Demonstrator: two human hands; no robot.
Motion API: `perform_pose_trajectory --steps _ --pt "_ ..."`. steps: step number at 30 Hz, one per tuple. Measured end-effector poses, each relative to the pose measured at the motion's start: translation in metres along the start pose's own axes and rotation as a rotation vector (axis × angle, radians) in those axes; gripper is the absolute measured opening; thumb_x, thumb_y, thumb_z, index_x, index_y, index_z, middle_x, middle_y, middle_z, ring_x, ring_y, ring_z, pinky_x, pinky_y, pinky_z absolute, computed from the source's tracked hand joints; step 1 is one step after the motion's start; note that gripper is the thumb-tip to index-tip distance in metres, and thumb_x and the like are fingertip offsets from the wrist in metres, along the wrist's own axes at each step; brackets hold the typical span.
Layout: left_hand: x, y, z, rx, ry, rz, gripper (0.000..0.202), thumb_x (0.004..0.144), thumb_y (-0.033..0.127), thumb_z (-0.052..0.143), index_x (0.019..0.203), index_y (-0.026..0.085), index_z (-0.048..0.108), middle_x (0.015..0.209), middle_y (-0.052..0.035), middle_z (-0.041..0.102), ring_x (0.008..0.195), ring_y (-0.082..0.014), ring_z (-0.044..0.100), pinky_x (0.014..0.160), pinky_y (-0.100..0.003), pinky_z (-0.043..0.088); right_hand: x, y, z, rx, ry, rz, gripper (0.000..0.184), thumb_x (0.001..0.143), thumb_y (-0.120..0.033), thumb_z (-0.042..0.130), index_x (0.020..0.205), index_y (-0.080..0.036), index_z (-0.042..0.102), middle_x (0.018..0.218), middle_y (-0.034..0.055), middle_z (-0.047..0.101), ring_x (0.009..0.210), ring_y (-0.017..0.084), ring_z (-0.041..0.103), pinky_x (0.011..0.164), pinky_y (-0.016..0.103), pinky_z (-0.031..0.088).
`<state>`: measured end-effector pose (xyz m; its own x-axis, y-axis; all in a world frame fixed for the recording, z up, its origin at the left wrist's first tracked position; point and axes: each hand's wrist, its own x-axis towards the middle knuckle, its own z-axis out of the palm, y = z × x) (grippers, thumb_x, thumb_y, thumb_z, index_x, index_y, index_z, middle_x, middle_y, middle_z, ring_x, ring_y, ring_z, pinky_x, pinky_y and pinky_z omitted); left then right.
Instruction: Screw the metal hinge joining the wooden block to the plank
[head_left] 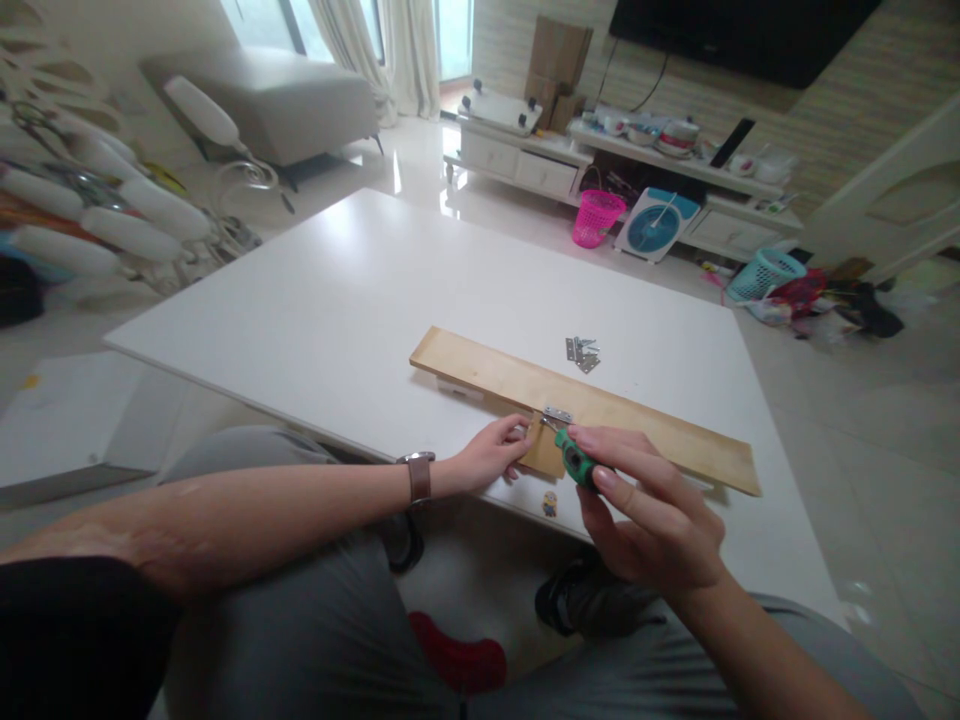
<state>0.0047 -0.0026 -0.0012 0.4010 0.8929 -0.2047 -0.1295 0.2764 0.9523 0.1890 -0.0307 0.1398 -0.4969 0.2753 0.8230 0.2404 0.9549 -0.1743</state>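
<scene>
My right fingers (630, 500) are wrapped round the light-looking stubby green-handled screwdriver (577, 462), left fingers (516, 432) pinching the stiff pale wooden plank (637, 425) beside the small silver hinge (557, 413).

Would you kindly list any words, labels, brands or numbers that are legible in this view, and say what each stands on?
No text in this view can be read.
Small yellow cartoon sticker on the white table: a picture only, no lettering visible.
Green-handled screwdriver in the right hand: any marking is too small to read.
Brown cardboard boxes by the far wall: too blurred to read.
</scene>
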Motion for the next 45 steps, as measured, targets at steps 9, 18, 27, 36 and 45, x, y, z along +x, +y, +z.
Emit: perform_pose_trajectory --steps 9,18,27,36,45 --pt "-0.0002 0.0015 0.0006 -0.005 -0.008 0.008 0.044 0.090 0.052 0.073 0.115 0.017 0.062 0.098 -0.0052 0.066 0.071 -0.0119 0.064 0.053 -0.019 0.054 -0.0070 0.0042 -0.0005 0.008 0.050 -0.010 0.037 0.081 0.000 0.074 0.112 -0.020 0.068 0.120 0.0106 0.072 0.110 0.025 0.076 0.088 0.048 0.071" --pt "0.0013 0.0003 0.0001 0.020 0.001 0.019 0.047 0.088 0.056 0.075 0.111 0.017 0.063 0.097 -0.0053 0.065 0.074 -0.0139 0.065 0.055 -0.022 0.056 -0.0007 -0.0026 0.0007 -0.018 0.077 0.109 0.044 0.079 0.004 0.078 0.111 -0.027 0.072 0.109 0.0047 0.075 0.096 0.019 0.077 0.083 0.038 0.069" --pt "-0.0009 0.0039 0.0011 0.007 -0.004 0.000 0.041 0.091 0.050 0.073 0.113 0.016 0.063 0.095 -0.0054 0.067 0.066 -0.0119 0.063 0.051 -0.021 0.053 0.0005 0.0001 -0.0015 -0.001 -0.011 0.001 0.047 0.082 0.007 0.064 0.121 -0.018 0.065 0.120 0.0133 0.075 0.115 0.026 0.075 0.090 0.045 0.071" --pt "0.0003 0.0015 -0.0003 0.006 -0.014 0.006 0.044 0.091 0.051 0.073 0.116 0.017 0.062 0.100 -0.0068 0.067 0.074 -0.0139 0.066 0.054 -0.021 0.054 -0.0007 0.0016 0.0000 -0.087 0.034 -0.006 0.032 0.082 0.000 0.074 0.106 -0.020 0.068 0.112 0.0093 0.072 0.104 0.022 0.075 0.083 0.040 0.071" --pt "0.0005 0.0013 0.0006 -0.029 0.001 -0.009 0.046 0.089 0.052 0.076 0.116 0.017 0.062 0.097 -0.0054 0.067 0.068 -0.0120 0.062 0.053 -0.022 0.053 -0.0013 0.0026 -0.0055 -0.128 -0.016 -0.021 0.034 0.078 0.003 0.079 0.101 -0.018 0.064 0.108 0.0078 0.072 0.101 0.021 0.075 0.079 0.037 0.070"
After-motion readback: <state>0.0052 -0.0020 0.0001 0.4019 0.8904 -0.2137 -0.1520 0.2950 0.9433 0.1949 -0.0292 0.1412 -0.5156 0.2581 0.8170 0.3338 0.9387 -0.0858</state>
